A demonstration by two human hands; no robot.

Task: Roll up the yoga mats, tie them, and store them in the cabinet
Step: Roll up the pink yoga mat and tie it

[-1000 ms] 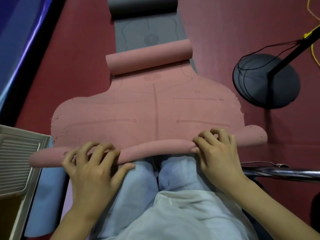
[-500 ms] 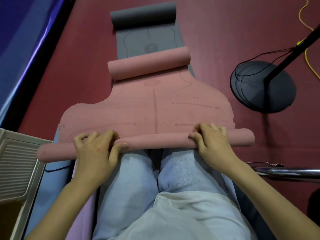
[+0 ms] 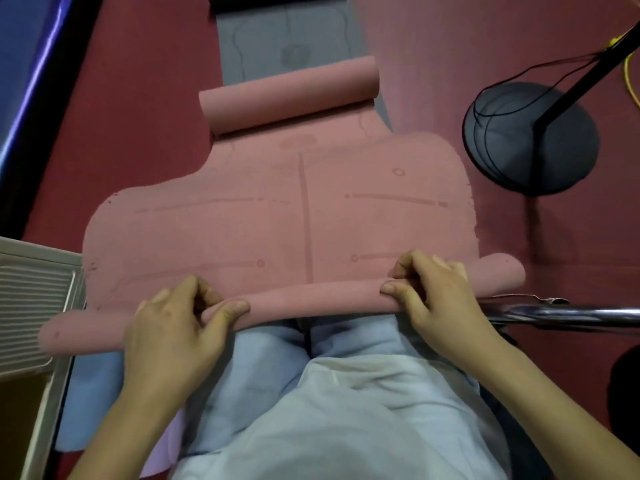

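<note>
A pink yoga mat [image 3: 277,220] lies flat on the red floor in front of my knees. Its near end is curled into a thin roll [image 3: 311,299] running left to right. My left hand [image 3: 176,327] grips the roll left of centre, thumb over the top. My right hand [image 3: 436,289] grips it right of centre. The mat's far end is curled up as a loose tube [image 3: 287,95]. A grey yoga mat [image 3: 287,43] lies flat beyond it, partly under the pink one.
A black round stand base [image 3: 530,140] with a pole and black cable sits at the right. A chrome tube [image 3: 568,313] runs along the right edge. A ribbed grey metal panel [image 3: 31,299] is at the left. Blue matting [image 3: 90,393] lies beside my left knee.
Both hands have re-gripped the pink roll and turned it forward. The view has shifted, so the grey mat's rolled far end is cut off at the top.
</note>
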